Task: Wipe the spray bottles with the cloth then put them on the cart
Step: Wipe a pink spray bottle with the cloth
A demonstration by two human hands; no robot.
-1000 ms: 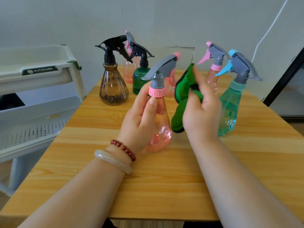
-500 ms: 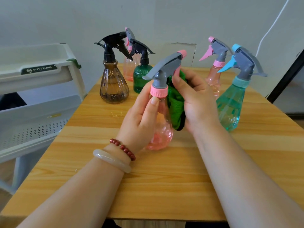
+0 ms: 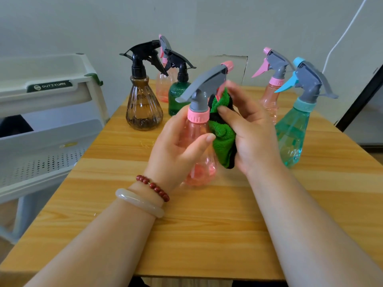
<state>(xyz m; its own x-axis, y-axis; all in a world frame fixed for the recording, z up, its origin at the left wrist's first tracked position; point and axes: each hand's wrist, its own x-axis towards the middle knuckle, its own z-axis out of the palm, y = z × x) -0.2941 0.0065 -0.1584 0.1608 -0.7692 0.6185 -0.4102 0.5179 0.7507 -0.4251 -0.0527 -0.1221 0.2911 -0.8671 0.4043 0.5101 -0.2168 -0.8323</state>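
Six spray bottles all up: three pink (front pink bottle (image 3: 196, 131), back pink bottle (image 3: 163, 89), right pink bottle (image 3: 269, 97)), plus one brown bottle (image 3: 144, 108), one dark green bottle (image 3: 178, 97) and one teal bottle (image 3: 292, 133). Only one green cloth (image 3: 224, 141), one cart (image 3: 51, 129), one table (image 3: 207, 224). Two hands too: left hand (image 3: 178, 150), right hand (image 3: 255, 137).

Green cloth (image 3: 222, 139), pink bottle (image 3: 196, 133)

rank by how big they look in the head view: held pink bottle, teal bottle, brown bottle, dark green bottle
1. held pink bottle and teal bottle: about alike; the pink one is nearer the camera, so no ranking between them.
2. brown bottle.
3. dark green bottle: smallest, farther back and partly hidden.
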